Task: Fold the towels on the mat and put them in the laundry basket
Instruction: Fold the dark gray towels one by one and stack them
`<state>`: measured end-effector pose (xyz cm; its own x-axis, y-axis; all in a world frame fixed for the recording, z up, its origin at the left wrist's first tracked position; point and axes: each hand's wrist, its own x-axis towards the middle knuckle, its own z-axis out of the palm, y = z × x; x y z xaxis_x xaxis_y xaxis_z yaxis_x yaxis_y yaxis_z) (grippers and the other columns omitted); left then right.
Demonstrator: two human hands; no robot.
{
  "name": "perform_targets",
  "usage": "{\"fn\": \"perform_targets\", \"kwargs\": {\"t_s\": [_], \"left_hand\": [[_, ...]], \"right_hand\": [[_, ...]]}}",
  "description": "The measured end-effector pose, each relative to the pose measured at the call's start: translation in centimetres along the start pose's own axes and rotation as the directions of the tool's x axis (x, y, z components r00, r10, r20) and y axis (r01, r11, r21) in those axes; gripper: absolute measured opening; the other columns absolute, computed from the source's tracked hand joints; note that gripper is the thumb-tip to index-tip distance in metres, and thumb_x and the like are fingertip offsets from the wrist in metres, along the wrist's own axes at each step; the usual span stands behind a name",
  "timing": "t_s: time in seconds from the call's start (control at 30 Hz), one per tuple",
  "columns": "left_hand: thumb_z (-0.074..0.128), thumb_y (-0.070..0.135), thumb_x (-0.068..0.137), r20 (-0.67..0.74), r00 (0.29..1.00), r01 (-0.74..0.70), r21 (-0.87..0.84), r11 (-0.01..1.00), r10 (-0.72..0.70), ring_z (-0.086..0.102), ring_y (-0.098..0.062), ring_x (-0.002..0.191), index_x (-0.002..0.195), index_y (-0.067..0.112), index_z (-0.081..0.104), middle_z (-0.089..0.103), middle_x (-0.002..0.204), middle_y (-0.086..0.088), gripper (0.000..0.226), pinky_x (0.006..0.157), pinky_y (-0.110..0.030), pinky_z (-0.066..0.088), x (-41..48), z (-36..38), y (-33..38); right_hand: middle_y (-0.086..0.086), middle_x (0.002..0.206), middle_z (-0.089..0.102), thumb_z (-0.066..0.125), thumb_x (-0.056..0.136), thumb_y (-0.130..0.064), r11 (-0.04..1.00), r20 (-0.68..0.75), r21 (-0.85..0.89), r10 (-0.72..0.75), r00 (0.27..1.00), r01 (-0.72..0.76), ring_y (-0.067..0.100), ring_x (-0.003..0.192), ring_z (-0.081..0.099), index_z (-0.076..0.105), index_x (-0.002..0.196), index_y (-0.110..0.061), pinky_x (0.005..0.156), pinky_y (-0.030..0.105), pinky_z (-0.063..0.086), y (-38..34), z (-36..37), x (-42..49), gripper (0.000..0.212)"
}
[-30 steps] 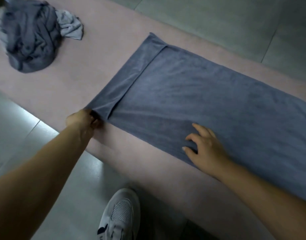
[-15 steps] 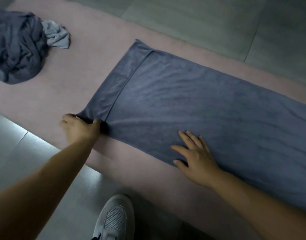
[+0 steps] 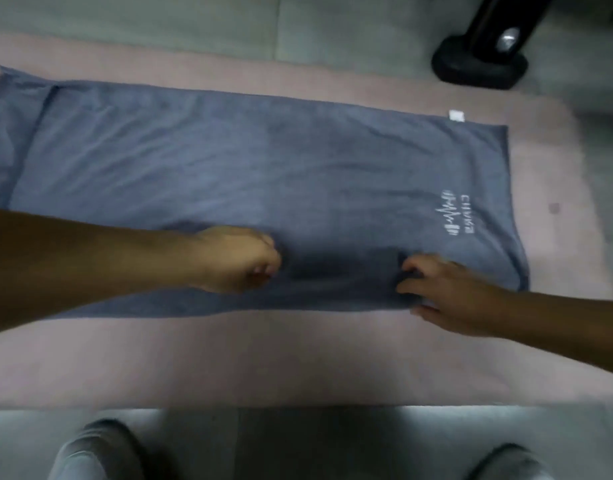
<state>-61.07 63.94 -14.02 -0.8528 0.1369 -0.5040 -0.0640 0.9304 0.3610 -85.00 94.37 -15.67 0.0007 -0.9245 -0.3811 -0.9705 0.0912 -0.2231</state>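
Left hand (image 3: 239,259) is curled like a fist on the towel (image 3: 263,161) near its front hem; blur hides whether it holds cloth. Right hand (image 3: 447,292), further right along that hem, appears to pinch it. The towel lies flat on the mat (image 3: 229,358). Judged step: first fold. Next, both hands must lift the hem evenly.

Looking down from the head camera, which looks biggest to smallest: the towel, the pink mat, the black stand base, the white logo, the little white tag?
Largest first: pink mat, grey-blue towel, black stand base, white logo, white tag. The base lies farther off, so it may really be bigger.
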Motion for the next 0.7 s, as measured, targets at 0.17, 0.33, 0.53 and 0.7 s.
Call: {"fn": "perform_targets", "kwargs": {"t_s": [0.17, 0.33, 0.53, 0.7], "left_hand": [[0.062, 0.039, 0.091, -0.154, 0.988, -0.040, -0.150, 0.988, 0.017, 0.051, -0.008, 0.102, 0.106, 0.033, 0.065, 0.052, 0.109, 0.014, 0.016, 0.080, -0.025, 0.041, 5.6, 4.2, 6.7], [0.059, 0.042, 0.080, -0.446, 0.879, 0.049, -0.270, 0.962, -0.170, 0.050, -0.019, 0.100, 0.101, 0.026, 0.072, 0.054, 0.107, 0.002, 0.030, 0.084, -0.035, 0.042, 6.2, 8.4, 9.2], [0.051, 0.046, 0.079, -0.500, 0.835, 0.138, -0.215, 0.967, -0.230, 0.044, -0.017, 0.101, 0.090, 0.027, 0.073, 0.052, 0.106, 0.001, 0.031, 0.081, -0.030, 0.026, 6.2, 8.5, 10.7], [0.047, 0.041, 0.082, -0.468, 0.847, 0.202, -0.153, 0.967, -0.251, 0.045, -0.021, 0.102, 0.080, 0.028, 0.068, 0.047, 0.110, 0.002, 0.024, 0.080, -0.032, 0.025, 6.6, 8.7, 12.6]], "right_hand": [[0.003, 0.095, 0.062, 0.078, 0.078, -0.020, 0.972, -0.246, 0.160, 0.205, 0.947, -0.169, 0.028, 0.081, 0.065, 0.074, 0.099, -0.020, 0.068, 0.033, 0.053, 1.8, 3.7, -5.5, 0.021], [0.001, 0.098, 0.059, 0.063, 0.084, -0.041, 0.978, -0.339, 0.182, 0.163, 0.927, -0.105, 0.024, 0.090, 0.056, 0.072, 0.099, -0.020, 0.076, 0.036, 0.044, 0.6, 6.1, -5.5, 0.027], [0.003, 0.092, 0.058, 0.080, 0.077, -0.030, 0.912, -0.386, 0.365, 0.328, 0.862, -0.184, 0.026, 0.086, 0.057, 0.076, 0.093, -0.016, 0.079, 0.041, 0.051, 1.8, 6.9, -4.8, 0.022], [0.002, 0.082, 0.060, 0.052, 0.086, -0.040, 0.974, -0.339, 0.167, 0.205, 0.918, -0.156, 0.028, 0.081, 0.062, 0.070, 0.079, -0.017, 0.072, 0.035, 0.051, 1.9, 6.2, -4.5, 0.029]]}}
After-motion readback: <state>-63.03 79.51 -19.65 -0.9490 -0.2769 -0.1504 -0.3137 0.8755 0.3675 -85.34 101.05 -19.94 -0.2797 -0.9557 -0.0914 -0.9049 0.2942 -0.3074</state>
